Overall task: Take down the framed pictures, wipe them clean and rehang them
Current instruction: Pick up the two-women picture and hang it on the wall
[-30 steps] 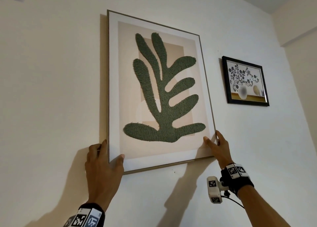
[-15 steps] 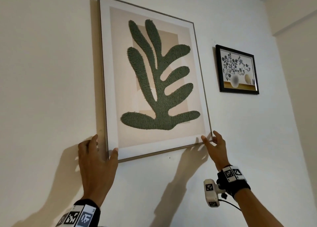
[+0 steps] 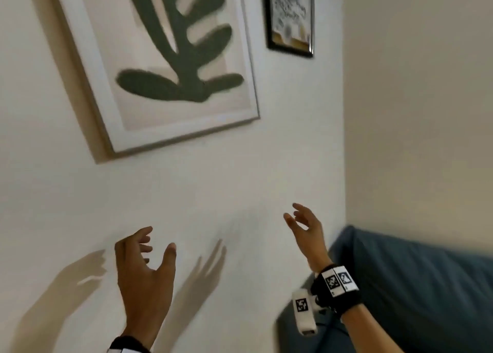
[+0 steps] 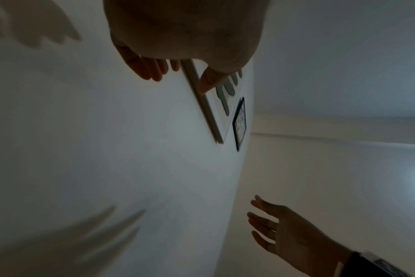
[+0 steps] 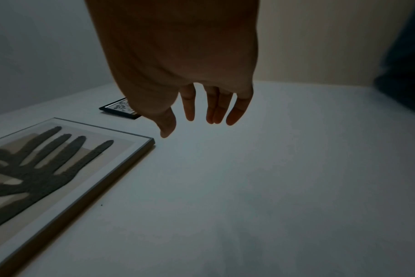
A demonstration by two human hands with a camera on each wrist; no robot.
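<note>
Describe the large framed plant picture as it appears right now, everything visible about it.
The large framed picture hangs on the white wall. It has a thin, metal-looking frame, a wide white border and a beige ground bearing a dark green, fuzzy-looking plant shape with finger-like lobes. Its top is cut off in the head view, where it looks tilted, perhaps only from the camera angle. It casts a shadow to its left. Neither the left hand nor the right hand touches it; both are below, open.

Matt wall, glossy black frame
</note>
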